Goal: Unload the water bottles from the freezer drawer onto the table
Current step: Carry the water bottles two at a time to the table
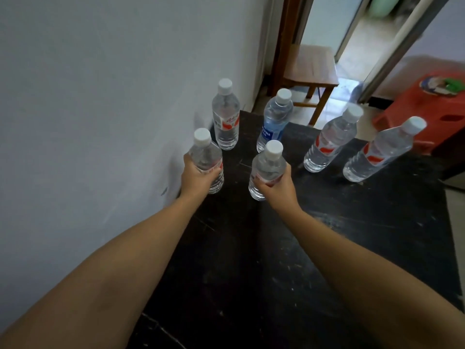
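My left hand (197,176) grips a clear water bottle (206,153) with a white cap and red label, upright at the dark table's (327,248) left side by the wall. My right hand (276,183) grips a second such bottle (268,165) near the table's middle; whether either base rests on the table I cannot tell. Several more bottles stand upright farther back: a red-labelled one (225,117) by the wall, a blue-labelled one (275,119), and two red-labelled ones (331,139) (380,153) to the right. The freezer drawer is out of view.
A pale wall (100,96) runs along the table's left edge. Beyond the far edge stand a wooden chair (310,66) and a red plastic stool (432,104) with small items on it. A doorway opens at the upper right.
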